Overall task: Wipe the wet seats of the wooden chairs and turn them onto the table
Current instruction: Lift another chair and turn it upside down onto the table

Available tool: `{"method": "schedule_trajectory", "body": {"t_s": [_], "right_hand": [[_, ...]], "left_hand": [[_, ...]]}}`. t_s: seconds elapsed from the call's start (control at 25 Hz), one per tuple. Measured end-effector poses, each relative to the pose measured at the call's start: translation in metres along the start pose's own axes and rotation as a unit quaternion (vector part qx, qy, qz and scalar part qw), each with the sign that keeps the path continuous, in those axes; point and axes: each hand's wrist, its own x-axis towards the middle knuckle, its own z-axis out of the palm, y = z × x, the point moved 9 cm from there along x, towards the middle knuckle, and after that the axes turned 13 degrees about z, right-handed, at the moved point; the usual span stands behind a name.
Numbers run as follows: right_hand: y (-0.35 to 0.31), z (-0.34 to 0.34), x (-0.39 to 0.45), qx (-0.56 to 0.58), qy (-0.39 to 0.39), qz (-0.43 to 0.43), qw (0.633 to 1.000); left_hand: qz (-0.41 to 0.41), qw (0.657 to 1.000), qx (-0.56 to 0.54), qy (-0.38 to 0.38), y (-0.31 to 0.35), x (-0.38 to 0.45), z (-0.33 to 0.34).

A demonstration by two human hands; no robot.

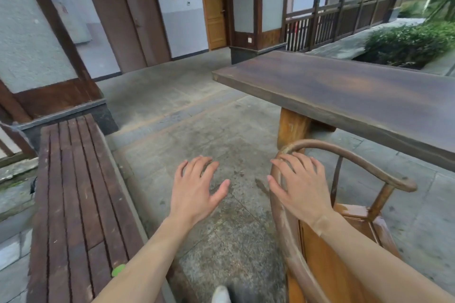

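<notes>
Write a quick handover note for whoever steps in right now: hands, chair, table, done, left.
Left hand: open, fingers spread, over the stone floor, holding nothing.
Right hand: open, over the chair's curved back rail; contact cannot be told.
Wooden chair: upright on the floor beside the table, pale streaks on its seat edge.
Slatted bench is at the left with a green leaf on it.
Done: nothing visible. No cloth in view, no chair on the table.
Left: wipe the seat, turn the chair onto the table, then any others.
</notes>
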Motion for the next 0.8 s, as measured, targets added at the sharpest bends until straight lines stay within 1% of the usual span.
{"method": "schedule_trajectory", "body": {"t_s": [0.12,0.28,0.44,0.52,0.6,0.72,0.8], "right_hand": [[0.002,0.049,0.054,-0.031,0.009,0.027,0.999],[-0.014,0.105,0.149,-0.051,0.013,0.061,0.997],[-0.018,0.141,0.211,-0.069,0.023,0.1,0.992],[-0.005,0.153,0.235,-0.071,0.02,0.13,0.989],[0.01,0.162,0.247,-0.086,0.024,0.151,0.984],[0.054,0.167,0.264,-0.101,0.043,0.198,0.974],[0.09,0.17,0.273,-0.121,0.056,0.234,0.963]], "left_hand": [[0.018,1.0,-0.021,0.011,-0.05,0.048,0.059],[0.029,0.998,-0.059,0.015,-0.13,0.121,0.127],[0.067,0.994,-0.086,0.019,-0.177,0.185,0.178],[0.089,0.989,-0.113,0.014,-0.185,0.219,0.207],[0.122,0.984,-0.133,0.013,-0.179,0.245,0.233],[0.172,0.969,-0.179,0.012,-0.154,0.294,0.277],[0.217,0.952,-0.214,0.014,-0.126,0.326,0.302]]}}
